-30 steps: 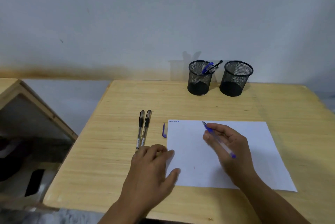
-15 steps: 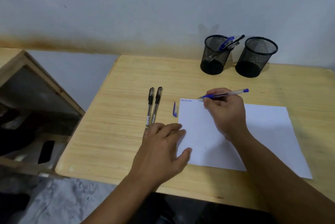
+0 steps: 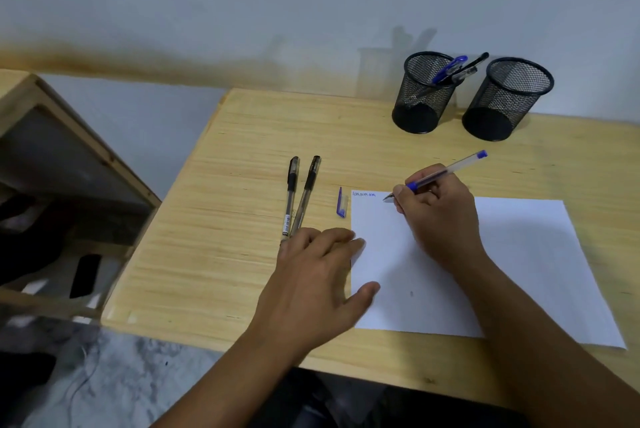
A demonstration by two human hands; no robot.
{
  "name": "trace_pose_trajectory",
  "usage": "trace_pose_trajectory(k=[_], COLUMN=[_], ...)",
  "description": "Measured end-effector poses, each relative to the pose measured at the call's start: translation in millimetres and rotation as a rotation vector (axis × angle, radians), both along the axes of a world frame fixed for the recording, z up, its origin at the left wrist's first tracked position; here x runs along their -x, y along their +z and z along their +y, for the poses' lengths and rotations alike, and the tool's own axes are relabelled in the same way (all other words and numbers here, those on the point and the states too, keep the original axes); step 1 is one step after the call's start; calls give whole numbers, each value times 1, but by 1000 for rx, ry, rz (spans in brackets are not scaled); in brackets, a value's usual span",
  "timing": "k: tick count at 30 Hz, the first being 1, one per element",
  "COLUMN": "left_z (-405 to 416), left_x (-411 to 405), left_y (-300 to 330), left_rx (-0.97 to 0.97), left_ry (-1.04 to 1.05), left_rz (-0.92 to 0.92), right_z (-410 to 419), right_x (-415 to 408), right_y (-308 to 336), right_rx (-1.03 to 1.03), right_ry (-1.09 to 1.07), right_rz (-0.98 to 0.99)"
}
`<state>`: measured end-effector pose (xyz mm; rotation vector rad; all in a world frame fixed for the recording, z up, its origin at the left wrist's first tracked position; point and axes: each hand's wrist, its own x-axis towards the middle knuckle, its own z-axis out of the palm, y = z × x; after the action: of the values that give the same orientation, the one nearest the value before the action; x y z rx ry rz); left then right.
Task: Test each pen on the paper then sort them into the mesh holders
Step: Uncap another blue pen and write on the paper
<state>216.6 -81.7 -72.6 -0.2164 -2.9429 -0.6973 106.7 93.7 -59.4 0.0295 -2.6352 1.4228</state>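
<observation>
While the right hand (image 3: 440, 216) pinches a clear pen (image 3: 446, 173) with a blue end, its tip sits on the white paper (image 3: 519, 254) near small blue scribbles. Flat, with fingers spread, the left hand (image 3: 318, 275) presses the paper's edge on the table (image 3: 225, 219).

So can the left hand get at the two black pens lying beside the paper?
Probably yes: the left hand lies open with its fingers right at the near ends of the black pens, nothing between them.

Counts I can make out on the desk (image 3: 242, 136)

I see two mesh holders (image 3: 425, 91) (image 3: 507, 98), two black pens (image 3: 292, 195) (image 3: 306, 195) lying side by side, one blue pen (image 3: 446, 171) in hand, one loose cap (image 3: 341, 203), one paper sheet (image 3: 526, 254).
</observation>
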Motion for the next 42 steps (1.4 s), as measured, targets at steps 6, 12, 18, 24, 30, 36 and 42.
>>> trace_pose_trajectory(k=[6,12,18,24,30,36,42], left_z=[1,1,1,2,3,4,4], left_x=[0,1,1,1,0,0,1], left_y=[-1,-2,-2,0,-1,0,0], left_rx=[32,57,45,53,33,38,39], left_ry=[-2,-9,-4,-2,7,14,13], left_rz=[-7,5,6,11,21,17,10], right_z=[1,-1,-3,-5,-4,-3,-4], right_x=[-4,-5,-2,-3,-1,-3,-2], right_y=[-3,-2,-5,-4,-5,-4,-5], right_rx=[-28,-18,-46,-75,-102,-107,-90], right_ry=[-36,-57,-42,-36,-25,-24,-27], right_rz=[-34,-26,-10,20,13,15,57])
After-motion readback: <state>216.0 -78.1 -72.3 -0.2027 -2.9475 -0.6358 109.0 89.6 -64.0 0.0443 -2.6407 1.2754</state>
